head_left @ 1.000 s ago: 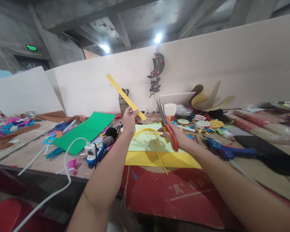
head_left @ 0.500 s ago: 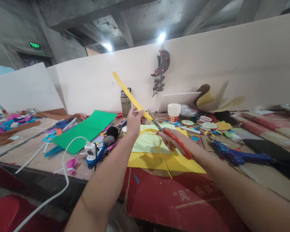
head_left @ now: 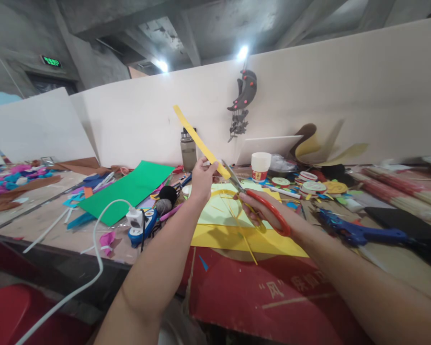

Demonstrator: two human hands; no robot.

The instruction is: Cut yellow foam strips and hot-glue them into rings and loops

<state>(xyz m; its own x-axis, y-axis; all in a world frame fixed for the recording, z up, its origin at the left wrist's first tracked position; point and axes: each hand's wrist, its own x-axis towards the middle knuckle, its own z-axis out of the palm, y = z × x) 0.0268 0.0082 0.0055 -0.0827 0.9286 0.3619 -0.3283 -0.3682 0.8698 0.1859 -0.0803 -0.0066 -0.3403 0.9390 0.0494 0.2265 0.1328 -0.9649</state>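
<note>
My left hand (head_left: 203, 181) pinches a long yellow strip (head_left: 196, 136), which slants up and to the left in front of the board. In my right hand (head_left: 253, 206) is a pair of scissors (head_left: 273, 213) with red handles. Their blades are parted around the lower end of the strip, near my left fingertips. Below both hands, a pale green sheet (head_left: 215, 217) lies over a yellow sheet (head_left: 219, 239). A thin yellow offcut (head_left: 249, 248) hangs or lies across these sheets; which of the two I cannot tell.
A red cardboard box (head_left: 237, 297) is at the front edge. On the left are a green sheet (head_left: 129, 194) and a blue power socket (head_left: 141, 227) with a white cord. A blue glue gun (head_left: 362, 234) lies right. Behind stand a bottle (head_left: 188, 152) and a paper cup (head_left: 260, 167).
The scissors blades have opened wider at the strip's lower end. My hands and the strip appear slightly further right, along with the whole view.
</note>
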